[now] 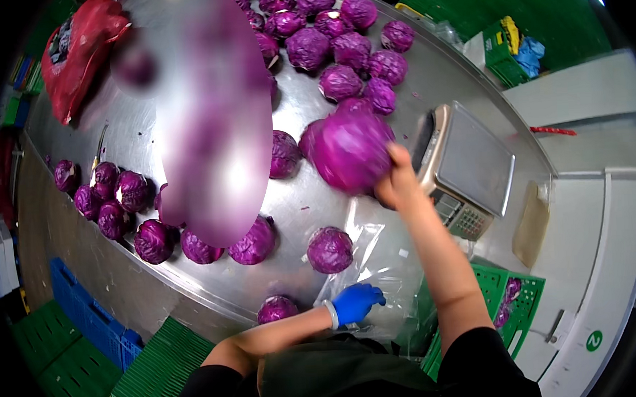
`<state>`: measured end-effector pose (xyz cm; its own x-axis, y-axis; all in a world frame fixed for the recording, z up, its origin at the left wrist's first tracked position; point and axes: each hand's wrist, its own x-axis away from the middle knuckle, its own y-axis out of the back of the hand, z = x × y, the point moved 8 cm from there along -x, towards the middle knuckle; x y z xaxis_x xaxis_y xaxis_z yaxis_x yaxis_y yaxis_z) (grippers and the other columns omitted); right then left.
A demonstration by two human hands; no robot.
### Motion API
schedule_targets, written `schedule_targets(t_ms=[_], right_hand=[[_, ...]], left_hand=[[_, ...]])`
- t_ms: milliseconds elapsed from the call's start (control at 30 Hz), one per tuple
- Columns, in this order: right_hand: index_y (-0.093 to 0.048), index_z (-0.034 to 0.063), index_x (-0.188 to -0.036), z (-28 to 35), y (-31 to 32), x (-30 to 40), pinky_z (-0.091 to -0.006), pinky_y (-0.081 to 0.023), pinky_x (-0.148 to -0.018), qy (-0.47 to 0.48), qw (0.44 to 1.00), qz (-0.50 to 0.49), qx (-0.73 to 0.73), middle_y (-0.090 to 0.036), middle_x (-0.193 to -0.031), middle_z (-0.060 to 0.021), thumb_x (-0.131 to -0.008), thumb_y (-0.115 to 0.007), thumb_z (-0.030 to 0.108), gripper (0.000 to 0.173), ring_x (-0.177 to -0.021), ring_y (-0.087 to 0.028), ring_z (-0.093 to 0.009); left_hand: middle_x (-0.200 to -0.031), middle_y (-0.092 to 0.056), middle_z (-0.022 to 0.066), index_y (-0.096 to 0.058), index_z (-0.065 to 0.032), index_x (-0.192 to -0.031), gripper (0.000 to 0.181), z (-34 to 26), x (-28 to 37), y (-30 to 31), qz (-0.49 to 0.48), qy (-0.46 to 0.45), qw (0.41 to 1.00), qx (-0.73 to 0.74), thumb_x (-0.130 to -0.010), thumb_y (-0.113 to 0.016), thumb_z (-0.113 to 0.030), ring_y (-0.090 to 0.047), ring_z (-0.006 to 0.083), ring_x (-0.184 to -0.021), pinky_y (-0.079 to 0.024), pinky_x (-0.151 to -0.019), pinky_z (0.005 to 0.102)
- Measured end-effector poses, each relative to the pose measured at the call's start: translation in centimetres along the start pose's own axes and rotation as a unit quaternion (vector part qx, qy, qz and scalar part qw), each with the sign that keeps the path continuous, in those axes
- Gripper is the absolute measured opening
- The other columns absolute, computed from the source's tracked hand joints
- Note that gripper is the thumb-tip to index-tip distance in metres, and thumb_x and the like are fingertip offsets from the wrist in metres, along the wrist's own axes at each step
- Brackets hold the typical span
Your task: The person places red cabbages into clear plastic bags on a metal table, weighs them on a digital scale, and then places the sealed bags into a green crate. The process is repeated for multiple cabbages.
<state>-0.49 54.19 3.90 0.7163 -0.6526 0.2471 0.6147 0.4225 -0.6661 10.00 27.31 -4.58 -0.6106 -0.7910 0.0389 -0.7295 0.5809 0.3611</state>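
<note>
My bare right hand [399, 180] grips the side of a large red cabbage [352, 150], which is blurred by motion and held over the steel table. In a blue glove, my left hand [359, 304] is over clear plastic bags [391, 281] at the table's near edge; whether its fingers pinch the film cannot be told. One red cabbage [330, 250] sits just beyond the gloved hand, and another cabbage [277, 309] lies to its left by the edge. Right of the held cabbage stands a weighing scale [476, 159] with a bare metal pan.
Many red cabbages [309, 49] crowd the table's far side; several more [154, 241] line the left edge near a knife [97, 154]. A red net sack [83, 60] lies far left. Green crates [161, 366] flank me. A blurred patch hides the table's middle left.
</note>
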Motion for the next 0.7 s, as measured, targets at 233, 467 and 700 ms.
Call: schedule_targets(t_ms=[233,467,700], right_hand=[[-0.047,0.0116,-0.143,-13.6,2.5,31.5,-0.0539,-0.045,-0.106,-0.145,0.949,-0.173,-0.22,-0.051,-0.143,-0.0137,-0.081,-0.065,0.061,0.081,-0.128,-0.052,-0.034],[-0.035,0.0049,-0.147,-11.7,2.6,41.2,-0.0437,-0.039,-0.111,0.067,0.908,-0.323,0.259,-0.051,-0.136,-0.0155,-0.074,-0.082,0.033,0.091,-0.124,-0.053,-0.028],[-0.032,0.0054,-0.149,-19.9,3.3,46.4,-0.0428,-0.056,-0.088,-0.047,0.854,-0.508,-0.102,-0.049,-0.134,-0.0181,-0.09,-0.073,0.024,0.074,-0.118,-0.056,-0.029]], left_hand=[[-0.145,-0.049,0.0164,-0.049,-0.0087,-0.143,0.063,1.9,1.2,0.5,-0.001,-0.037,0.951,0.308,-0.086,-0.073,-0.021,-0.047,0.03,-0.135,-0.037,-0.113,0.0384],[-0.156,-0.034,0.0149,-0.033,-0.0136,-0.153,0.088,-8.2,3.3,1.3,0.0,-0.039,0.993,0.112,-0.074,-0.06,0.014,-0.039,0.0347,-0.141,-0.04,-0.111,0.0404],[-0.153,-0.042,0.0102,-0.028,-0.0228,-0.156,0.089,-12.9,6.0,-7.1,0.127,-0.014,0.988,-0.088,-0.078,-0.056,0.009,-0.063,0.0361,-0.115,-0.057,-0.085,0.039]])
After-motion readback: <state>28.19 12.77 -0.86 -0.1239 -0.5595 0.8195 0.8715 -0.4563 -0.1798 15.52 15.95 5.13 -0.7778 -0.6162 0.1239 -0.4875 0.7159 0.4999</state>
